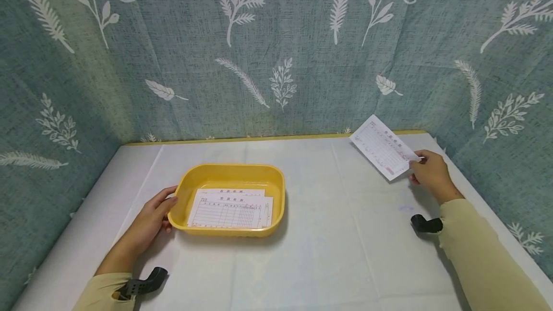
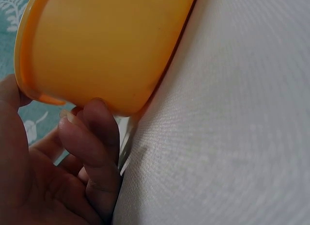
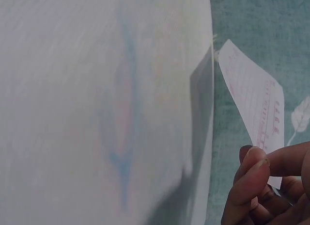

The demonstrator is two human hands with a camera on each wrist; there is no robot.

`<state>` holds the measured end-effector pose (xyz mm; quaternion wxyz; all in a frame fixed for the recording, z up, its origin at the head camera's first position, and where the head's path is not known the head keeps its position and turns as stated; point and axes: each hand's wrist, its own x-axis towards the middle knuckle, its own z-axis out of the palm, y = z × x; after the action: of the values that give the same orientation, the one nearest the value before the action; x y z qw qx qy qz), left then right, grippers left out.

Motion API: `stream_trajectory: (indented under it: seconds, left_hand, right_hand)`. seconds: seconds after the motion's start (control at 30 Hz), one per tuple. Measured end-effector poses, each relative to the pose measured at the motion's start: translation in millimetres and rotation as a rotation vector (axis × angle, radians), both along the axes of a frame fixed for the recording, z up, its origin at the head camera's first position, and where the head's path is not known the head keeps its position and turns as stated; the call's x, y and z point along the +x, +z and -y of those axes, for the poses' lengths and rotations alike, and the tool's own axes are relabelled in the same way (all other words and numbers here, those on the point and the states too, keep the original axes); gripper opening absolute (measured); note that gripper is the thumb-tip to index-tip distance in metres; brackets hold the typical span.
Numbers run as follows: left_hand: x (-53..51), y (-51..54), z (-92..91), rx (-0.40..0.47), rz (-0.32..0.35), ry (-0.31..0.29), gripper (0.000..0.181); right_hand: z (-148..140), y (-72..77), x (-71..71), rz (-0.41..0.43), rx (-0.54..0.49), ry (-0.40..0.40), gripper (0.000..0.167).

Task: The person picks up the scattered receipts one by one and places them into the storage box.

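Note:
A yellow plastic basin (image 1: 278, 200) stands on the white-covered table, left of the middle, with a few printed paper forms (image 1: 226, 212) lying overlapped inside it. My left hand (image 1: 149, 222) grips the basin at its left end; the left wrist view shows curled fingers (image 2: 89, 137) against the outer wall below the rim. Over at the far right, my right hand (image 1: 434, 174) pinches one corner of a single printed form (image 1: 384, 148) between thumb and fingers. That sheet is held up off the table, tilted, printed side showing, and casts a shadow in the right wrist view.
A white cloth (image 1: 319, 253) covers the table, with faint coloured marks on it. Green leaf-patterned fabric (image 1: 302, 37) rises behind and at both sides, and a yellow strip (image 1: 207, 140) runs along the back edge. Black wrist mounts (image 1: 425, 224) sit at both sleeves.

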<state>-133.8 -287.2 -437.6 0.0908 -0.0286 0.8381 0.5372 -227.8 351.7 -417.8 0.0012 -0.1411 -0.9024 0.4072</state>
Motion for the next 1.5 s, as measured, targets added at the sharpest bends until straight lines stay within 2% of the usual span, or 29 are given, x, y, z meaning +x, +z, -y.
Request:
stream_trajectory:
  seconds: [0.47, 0.77, 1.07, 1.2, 1.5]
  left_hand:
    - [1.5, -1.0, 0.5, 0.002, 0.005, 0.002, 0.060]
    - [2.7, -1.1, 0.8, 0.010, 0.007, 0.004, 0.059]
    - [0.6, -1.4, -0.5, 0.000, -0.005, -0.004, 0.056]
    - [0.8, 0.4, -0.7, 0.020, -0.009, -0.001, 0.056]
    - [3.0, 0.8, 3.2, 0.123, -0.018, -0.058, 0.054]
  right_hand:
    - [31.8, 12.0, 6.1, -0.098, -0.036, 0.048, 0.043]
    - [50.3, 19.4, 12.2, -0.089, -0.026, 0.054, 0.042]
    - [64.2, 26.8, 21.4, -0.137, -0.023, 0.127, 0.038]
    - [72.5, 32.3, 24.9, -0.161, -0.038, 0.159, 0.036]
    - [92.6, 40.9, 34.7, -0.200, -0.090, 0.228, 0.036]
